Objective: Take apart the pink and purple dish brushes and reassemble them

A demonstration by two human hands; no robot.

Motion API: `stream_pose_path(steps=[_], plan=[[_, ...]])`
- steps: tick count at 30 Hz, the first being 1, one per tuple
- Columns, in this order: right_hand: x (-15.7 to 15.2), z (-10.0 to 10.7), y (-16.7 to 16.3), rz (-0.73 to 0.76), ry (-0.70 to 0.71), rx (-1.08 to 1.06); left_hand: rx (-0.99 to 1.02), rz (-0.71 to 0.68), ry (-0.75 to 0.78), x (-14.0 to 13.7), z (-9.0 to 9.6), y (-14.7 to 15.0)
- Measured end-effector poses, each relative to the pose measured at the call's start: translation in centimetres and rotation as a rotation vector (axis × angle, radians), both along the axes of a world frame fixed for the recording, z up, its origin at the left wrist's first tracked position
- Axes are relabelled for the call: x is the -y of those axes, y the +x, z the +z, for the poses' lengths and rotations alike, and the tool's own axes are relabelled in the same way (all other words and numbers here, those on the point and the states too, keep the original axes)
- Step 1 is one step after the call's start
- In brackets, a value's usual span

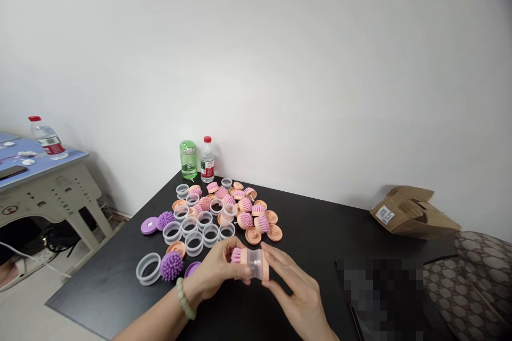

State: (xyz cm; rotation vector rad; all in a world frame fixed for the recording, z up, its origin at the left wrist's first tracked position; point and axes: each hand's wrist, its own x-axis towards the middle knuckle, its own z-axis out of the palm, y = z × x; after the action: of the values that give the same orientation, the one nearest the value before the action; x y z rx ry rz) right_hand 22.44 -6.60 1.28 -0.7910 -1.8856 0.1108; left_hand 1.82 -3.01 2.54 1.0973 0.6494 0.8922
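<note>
Between my two hands is a scalp massage brush [254, 264], held sideways, with pink bristles, a clear middle ring and peach parts at both ends. My left hand [218, 266], with a beaded bracelet at the wrist, grips the bristle end between thumb and fingers. On the other end, the fingers and thumb of my right hand [294, 287] close round the peach cap [265, 266]. Loose clear rings [194, 243], pink bristle heads [245, 220] and peach caps [274, 232] lie beyond my hands. A purple bristle head [172, 266] is left of my left hand.
A green bottle [188, 160] and a red-capped water bottle [207, 161] stand at the back of the black table [312, 224], near the wall. A crumpled brown paper bag [414, 213] lies at the right. A blue-topped desk [24, 162] is at the far left.
</note>
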Motion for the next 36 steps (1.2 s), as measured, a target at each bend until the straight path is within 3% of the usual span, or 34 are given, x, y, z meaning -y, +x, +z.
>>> stream_pose_path(steps=[9, 14, 18, 27, 33, 36], plan=[[0.1, 0.8, 0.4, 0.085, 0.012, 0.075, 0.029, -0.047, -0.081, 0.1, 0.1, 0.5], [0.1, 0.3, 0.3, 0.008, 0.027, 0.092, 0.042, -0.044, -0.099, 0.2, 0.1, 0.4], [0.4, -0.2, 0.0, -0.08, -0.05, 0.003, 0.009, 0.005, 0.043, 0.4, 0.5, 0.3], [0.1, -0.1, -0.7, -0.045, -0.49, -0.181, -0.084, 0.04, 0.249, 0.1, -0.5, 0.3], [-0.3, -0.6, -0.8, -0.093, -0.626, -0.216, -0.302, 0.084, 0.594, 0.3, -0.8, 0.5], [-0.4, -0.8, -0.8, 0.018, -0.7, -0.303, -0.313, 0.111, 0.708, 0.4, -0.8, 0.5]])
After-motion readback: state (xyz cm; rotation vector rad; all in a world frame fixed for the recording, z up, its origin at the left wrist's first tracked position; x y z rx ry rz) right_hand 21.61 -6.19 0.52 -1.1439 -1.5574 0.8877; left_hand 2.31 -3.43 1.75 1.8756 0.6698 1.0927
